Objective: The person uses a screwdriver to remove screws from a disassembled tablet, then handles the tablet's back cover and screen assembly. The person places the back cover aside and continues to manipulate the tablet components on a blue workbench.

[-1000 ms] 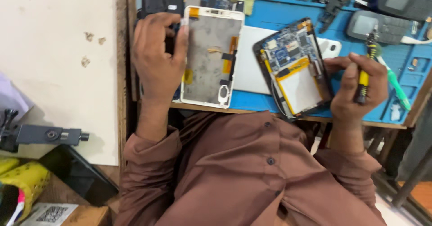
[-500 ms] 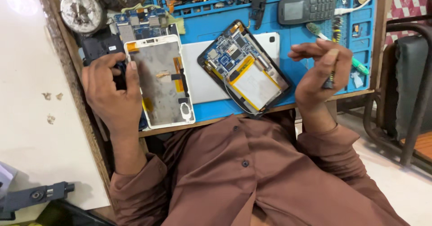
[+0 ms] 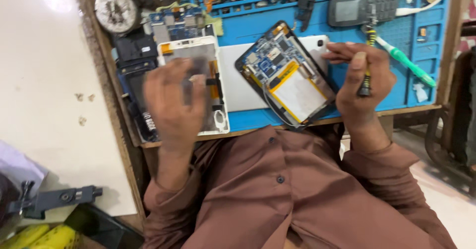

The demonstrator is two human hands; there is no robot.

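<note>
My left hand (image 3: 173, 102) is blurred and lies over a white tablet screen panel (image 3: 218, 80) on the blue work mat (image 3: 258, 23); its fingers look spread across the panel's back. My right hand (image 3: 364, 83) grips a small screwdriver (image 3: 368, 55) with a yellow and black handle, its shaft pointing away from me. Just left of that hand lies an opened tablet (image 3: 285, 75) showing a blue circuit board and a pale battery. It rests tilted on a white back cover (image 3: 240, 88).
A green-handled tool (image 3: 409, 63) and a dark keypad phone (image 3: 367, 6) lie at the mat's right. A round metal part (image 3: 116, 11), a loose circuit board (image 3: 176, 23) and black parts (image 3: 134, 55) sit at the left. A grey clamp (image 3: 59, 198) lies at lower left.
My left hand has slid from the panel's left edge onto its back. My right hand has closed around the screwdriver and turned it upright. The camera has shifted.
</note>
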